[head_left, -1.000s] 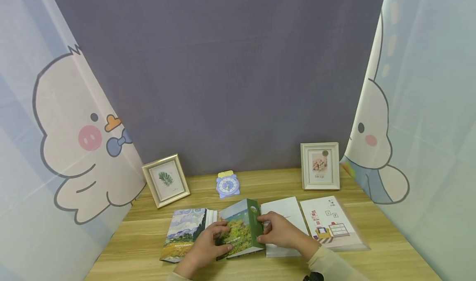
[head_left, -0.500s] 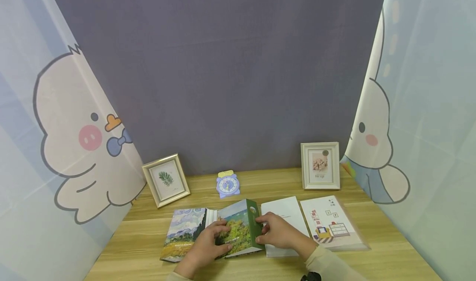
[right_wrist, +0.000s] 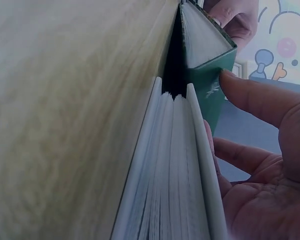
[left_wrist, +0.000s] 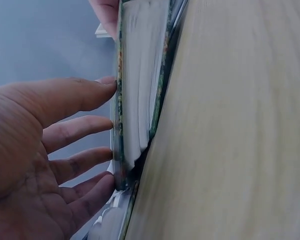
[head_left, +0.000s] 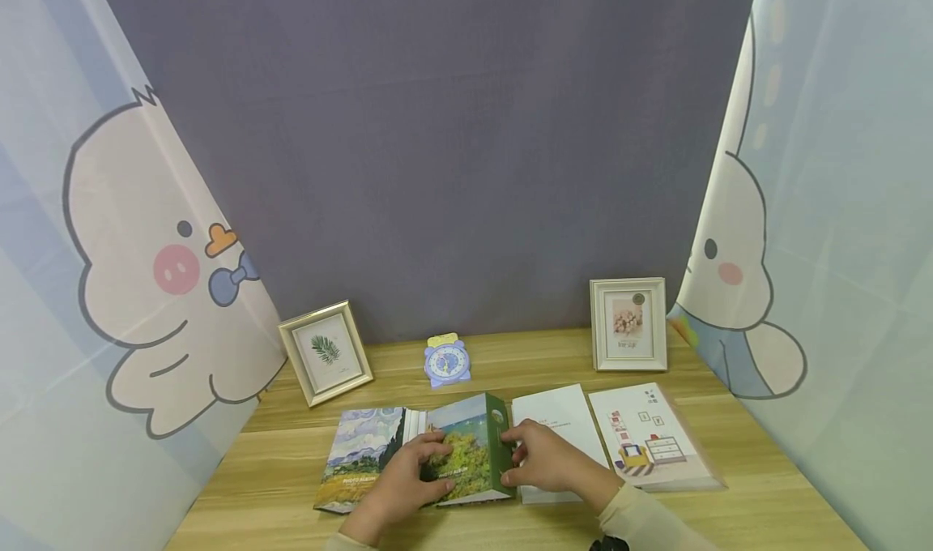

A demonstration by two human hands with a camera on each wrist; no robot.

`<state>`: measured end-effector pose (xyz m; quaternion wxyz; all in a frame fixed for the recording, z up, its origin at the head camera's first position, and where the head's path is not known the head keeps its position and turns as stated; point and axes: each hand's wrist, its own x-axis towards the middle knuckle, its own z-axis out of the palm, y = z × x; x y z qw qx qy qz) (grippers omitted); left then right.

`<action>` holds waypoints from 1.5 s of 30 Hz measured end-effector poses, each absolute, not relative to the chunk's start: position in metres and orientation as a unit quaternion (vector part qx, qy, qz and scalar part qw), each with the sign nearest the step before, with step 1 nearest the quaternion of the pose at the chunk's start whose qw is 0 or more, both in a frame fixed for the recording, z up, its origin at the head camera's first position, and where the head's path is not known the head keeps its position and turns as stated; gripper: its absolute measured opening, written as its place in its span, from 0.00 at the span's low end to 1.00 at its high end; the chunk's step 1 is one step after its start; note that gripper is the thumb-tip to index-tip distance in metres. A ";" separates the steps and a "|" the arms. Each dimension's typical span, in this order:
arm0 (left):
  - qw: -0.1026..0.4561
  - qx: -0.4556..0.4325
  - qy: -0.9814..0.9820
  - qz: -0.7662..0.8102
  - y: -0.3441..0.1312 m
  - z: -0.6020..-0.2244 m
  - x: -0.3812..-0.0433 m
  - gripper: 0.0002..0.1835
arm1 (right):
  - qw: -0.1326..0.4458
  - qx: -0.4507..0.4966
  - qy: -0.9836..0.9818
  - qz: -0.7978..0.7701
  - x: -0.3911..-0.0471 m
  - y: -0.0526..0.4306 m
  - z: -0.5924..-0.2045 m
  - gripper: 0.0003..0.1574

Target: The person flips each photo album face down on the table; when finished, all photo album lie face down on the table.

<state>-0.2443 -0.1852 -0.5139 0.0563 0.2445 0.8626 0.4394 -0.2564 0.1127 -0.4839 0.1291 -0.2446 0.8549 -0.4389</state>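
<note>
A photo album (head_left: 466, 446) with a painted landscape cover and green spine lies between both hands, its spine side tilted up from the table. My left hand (head_left: 401, 482) rests its spread fingertips on the front cover; in the left wrist view the thumb and fingers (left_wrist: 80, 130) reach nearly straight against it. At the spine, my right hand (head_left: 547, 458) touches the green face with thumb and fingertips. The right wrist view shows the thumb (right_wrist: 260, 97) against the green spine (right_wrist: 212, 95), over a white book's (right_wrist: 207, 165) edge. Left of the album lies another painted photo album (head_left: 360, 454).
Beside the right hand lies a white book (head_left: 561, 417), then an illustrated white album (head_left: 656, 437) farther right. Behind stand a gold frame (head_left: 325, 354), a purple toy clock (head_left: 447, 363) and a white frame (head_left: 628, 324). Curtains border the wooden table (head_left: 240, 486).
The album's green spine side has sunk slightly and shifted a little. The right hand has followed it slightly left and down. My left hand stays nearly in place on the cover.
</note>
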 end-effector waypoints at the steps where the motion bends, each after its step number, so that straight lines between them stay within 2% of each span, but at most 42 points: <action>1: 0.058 0.248 0.862 0.438 -0.184 -0.514 -0.244 0.27 | 0.130 -0.245 0.855 -0.439 -0.256 0.113 -0.483 0.42; 17: 0.064 0.236 0.876 0.416 -0.175 -0.513 -0.241 0.28 | 0.130 -0.257 0.853 -0.436 -0.257 0.113 -0.487 0.43; 24: 0.065 0.232 0.873 0.425 -0.176 -0.513 -0.237 0.29 | 0.134 -0.271 0.850 -0.432 -0.255 0.115 -0.485 0.40; 30: 0.052 0.238 0.861 0.446 -0.181 -0.508 -0.237 0.31 | 0.127 -0.280 0.848 -0.432 -0.258 0.113 -0.478 0.39; 36: 0.036 0.234 0.859 0.453 -0.184 -0.502 -0.237 0.28 | 0.130 -0.275 0.841 -0.447 -0.259 0.110 -0.471 0.38; 45: 0.005 0.229 0.863 0.451 -0.196 -0.496 -0.239 0.25 | 0.095 -0.274 0.854 -0.433 -0.261 0.097 -0.470 0.34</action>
